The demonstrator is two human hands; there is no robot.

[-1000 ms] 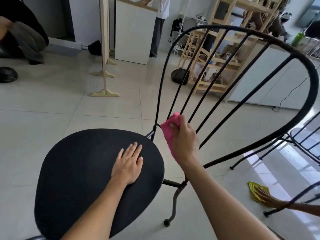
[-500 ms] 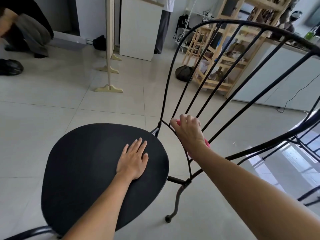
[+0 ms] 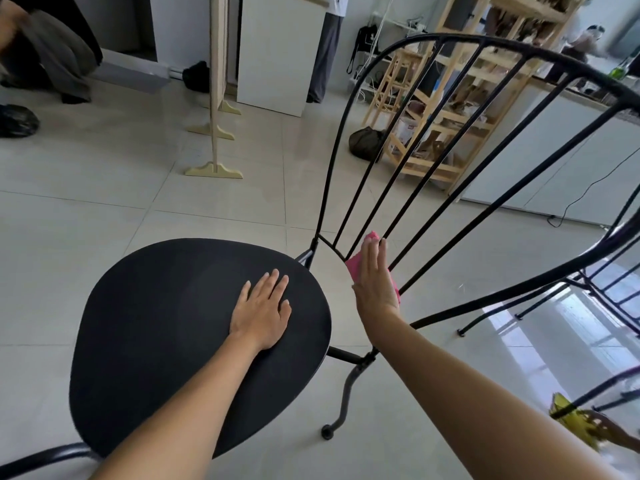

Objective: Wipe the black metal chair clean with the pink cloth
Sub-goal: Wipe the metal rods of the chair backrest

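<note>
The black metal chair point(image 3: 166, 334) fills the middle of the view, its round seat in front of me and its curved back of thin rods rising to the right. My left hand point(image 3: 261, 311) lies flat on the seat, fingers spread, holding nothing. My right hand point(image 3: 374, 282) has straight fingers and presses the pink cloth point(image 3: 358, 263) against the lower ends of the back rods, just right of the seat. The hand hides most of the cloth.
Another black chair point(image 3: 609, 289) stands at the right. At the lower right another person's hand point(image 3: 613, 433) holds a yellow cloth point(image 3: 571, 417). A wooden shelf point(image 3: 446, 109) and white cabinets stand behind, wooden stands point(image 3: 214, 168) at the back left, people at the far edges.
My right hand went down the back rods with the pink cloth and its fingers have straightened out flat. My left hand has stayed flat on the seat.
</note>
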